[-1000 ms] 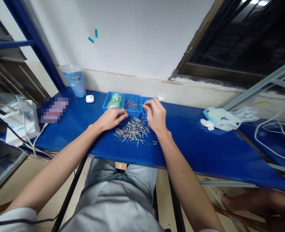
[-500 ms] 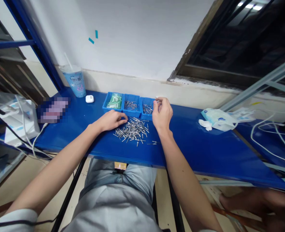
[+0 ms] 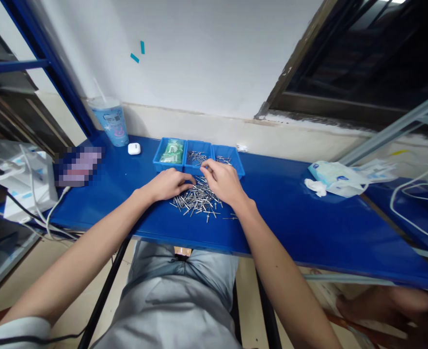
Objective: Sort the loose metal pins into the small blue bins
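A loose pile of silver blind rivets (image 3: 199, 201) lies on the blue table. My left hand (image 3: 168, 184) rests at the pile's left edge, thumb and fingertips brought together at the rivets; whatever is between them is too small to make out. Over the back right of the pile is my right hand (image 3: 224, 182), its fingers curled in front of the bins; what they hold, if anything, cannot be seen. Behind stand three joined blue bins: the left bin (image 3: 158, 157) holds a green-and-clear packet, while the middle bin (image 3: 199, 143) and the right bin (image 3: 238, 160) hold rivets.
A blue-printed cup (image 3: 114, 126) with a straw and a white earphone case (image 3: 134, 149) stand at the back left. Further left are a white device (image 3: 32, 186) and cables. A wipes pack (image 3: 337, 179) lies on the right. Another person's foot (image 3: 359, 303) shows below right.
My right hand has moved left and towards me, from the right bin to the pile. My left hand has shifted slightly right at the pile. The camera view has turned a little.
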A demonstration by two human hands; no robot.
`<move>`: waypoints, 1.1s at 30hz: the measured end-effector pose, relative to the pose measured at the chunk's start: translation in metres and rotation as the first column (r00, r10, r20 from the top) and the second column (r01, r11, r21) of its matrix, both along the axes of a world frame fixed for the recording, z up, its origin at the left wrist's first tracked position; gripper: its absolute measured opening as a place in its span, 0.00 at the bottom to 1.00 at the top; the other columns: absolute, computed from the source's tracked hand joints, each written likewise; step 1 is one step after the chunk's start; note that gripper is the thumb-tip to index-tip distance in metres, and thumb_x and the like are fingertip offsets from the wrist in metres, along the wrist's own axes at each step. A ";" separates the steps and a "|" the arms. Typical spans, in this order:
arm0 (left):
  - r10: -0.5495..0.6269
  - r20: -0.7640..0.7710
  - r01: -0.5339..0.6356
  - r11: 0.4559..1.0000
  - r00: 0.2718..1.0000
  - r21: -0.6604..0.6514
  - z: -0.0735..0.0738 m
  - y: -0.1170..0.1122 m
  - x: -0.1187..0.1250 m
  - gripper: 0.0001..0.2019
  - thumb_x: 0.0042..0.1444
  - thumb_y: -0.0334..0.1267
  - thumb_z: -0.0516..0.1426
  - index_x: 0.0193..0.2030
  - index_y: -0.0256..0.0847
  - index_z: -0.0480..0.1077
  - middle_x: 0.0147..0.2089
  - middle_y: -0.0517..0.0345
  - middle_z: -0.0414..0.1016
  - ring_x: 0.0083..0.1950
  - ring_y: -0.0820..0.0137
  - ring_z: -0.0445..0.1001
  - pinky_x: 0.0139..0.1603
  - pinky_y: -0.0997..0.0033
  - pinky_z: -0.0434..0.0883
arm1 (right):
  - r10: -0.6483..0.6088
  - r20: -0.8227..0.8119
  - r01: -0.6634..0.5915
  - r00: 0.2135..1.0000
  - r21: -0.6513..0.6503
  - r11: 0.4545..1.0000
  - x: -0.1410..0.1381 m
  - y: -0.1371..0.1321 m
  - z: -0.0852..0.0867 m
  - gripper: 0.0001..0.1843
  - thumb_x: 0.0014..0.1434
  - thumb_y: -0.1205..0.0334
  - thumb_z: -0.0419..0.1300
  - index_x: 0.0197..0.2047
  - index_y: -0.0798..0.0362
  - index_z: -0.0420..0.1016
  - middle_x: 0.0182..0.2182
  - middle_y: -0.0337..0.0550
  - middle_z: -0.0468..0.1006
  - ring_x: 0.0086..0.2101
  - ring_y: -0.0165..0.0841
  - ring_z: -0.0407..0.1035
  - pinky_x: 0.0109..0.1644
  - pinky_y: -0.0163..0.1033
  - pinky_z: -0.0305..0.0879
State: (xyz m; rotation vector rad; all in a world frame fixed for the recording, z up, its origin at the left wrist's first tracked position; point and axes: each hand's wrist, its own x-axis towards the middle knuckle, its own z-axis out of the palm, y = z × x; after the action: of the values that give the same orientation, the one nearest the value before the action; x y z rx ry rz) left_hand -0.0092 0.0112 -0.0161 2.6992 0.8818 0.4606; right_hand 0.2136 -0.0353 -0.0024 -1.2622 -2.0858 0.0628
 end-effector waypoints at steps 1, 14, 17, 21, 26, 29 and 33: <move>0.002 -0.002 -0.002 1.000 1.000 0.005 -0.001 0.000 0.000 0.12 0.69 0.43 0.55 0.48 0.45 0.80 0.25 0.60 0.74 0.25 0.68 0.68 0.32 0.69 0.59 | 0.001 0.003 -0.001 1.000 -0.006 1.000 0.000 0.000 0.000 0.11 0.73 0.58 0.52 0.46 0.48 0.76 0.33 0.41 0.81 0.31 0.36 0.72 0.39 0.42 0.60; 0.160 0.287 -0.176 0.984 0.944 0.031 0.013 -0.007 -0.001 0.10 0.69 0.41 0.56 0.45 0.39 0.76 0.20 0.66 0.64 0.22 0.75 0.60 0.30 0.72 0.56 | 0.032 0.064 -0.025 0.997 -0.110 0.994 -0.001 -0.004 0.005 0.10 0.72 0.56 0.56 0.44 0.49 0.77 0.36 0.42 0.82 0.33 0.35 0.71 0.40 0.40 0.58; 0.177 0.359 -0.205 0.978 0.916 0.041 0.013 -0.007 -0.001 0.10 0.69 0.41 0.56 0.45 0.38 0.76 0.19 0.68 0.62 0.21 0.75 0.58 0.30 0.72 0.57 | 0.027 0.077 -0.020 0.997 -0.099 0.995 0.000 -0.002 0.003 0.09 0.71 0.59 0.56 0.45 0.48 0.77 0.39 0.43 0.83 0.36 0.36 0.73 0.41 0.41 0.59; 0.174 0.374 -0.201 0.979 0.911 0.035 0.013 -0.007 -0.001 0.11 0.70 0.41 0.56 0.46 0.38 0.76 0.19 0.69 0.61 0.21 0.75 0.58 0.29 0.72 0.57 | 0.021 0.080 -0.015 0.997 -0.083 0.996 0.000 0.000 0.000 0.10 0.72 0.59 0.54 0.45 0.49 0.77 0.38 0.43 0.83 0.37 0.37 0.74 0.41 0.41 0.60; 0.097 0.345 -0.128 0.989 0.934 0.067 0.011 -0.007 -0.002 0.14 0.71 0.43 0.56 0.55 0.40 0.76 0.21 0.68 0.65 0.22 0.75 0.60 0.30 0.72 0.57 | 0.047 0.076 -0.040 0.996 -0.089 0.995 -0.001 -0.001 -0.001 0.11 0.73 0.58 0.54 0.44 0.49 0.77 0.39 0.43 0.83 0.37 0.37 0.74 0.43 0.42 0.61; 0.062 0.326 -0.095 0.992 0.943 0.086 0.010 -0.006 -0.002 0.13 0.71 0.44 0.57 0.52 0.41 0.78 0.22 0.66 0.67 0.22 0.75 0.63 0.30 0.72 0.58 | 0.079 0.057 -0.074 0.995 -0.083 0.994 -0.003 -0.001 -0.001 0.12 0.74 0.58 0.53 0.44 0.49 0.77 0.40 0.43 0.83 0.38 0.37 0.74 0.44 0.42 0.63; 0.066 0.298 -0.091 0.993 0.952 0.069 0.009 -0.006 -0.001 0.13 0.70 0.44 0.57 0.50 0.40 0.79 0.22 0.65 0.68 0.23 0.75 0.65 0.30 0.72 0.58 | 0.102 0.034 -0.100 0.994 -0.050 0.994 -0.004 -0.002 -0.002 0.13 0.74 0.58 0.52 0.43 0.50 0.77 0.40 0.44 0.83 0.39 0.37 0.75 0.45 0.41 0.64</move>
State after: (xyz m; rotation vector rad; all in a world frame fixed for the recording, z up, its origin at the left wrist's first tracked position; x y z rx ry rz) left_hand -0.0105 0.0054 -0.0067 2.5773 0.9020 0.9097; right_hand 0.2098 -0.0374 -0.0045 -1.1938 -2.1910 0.1370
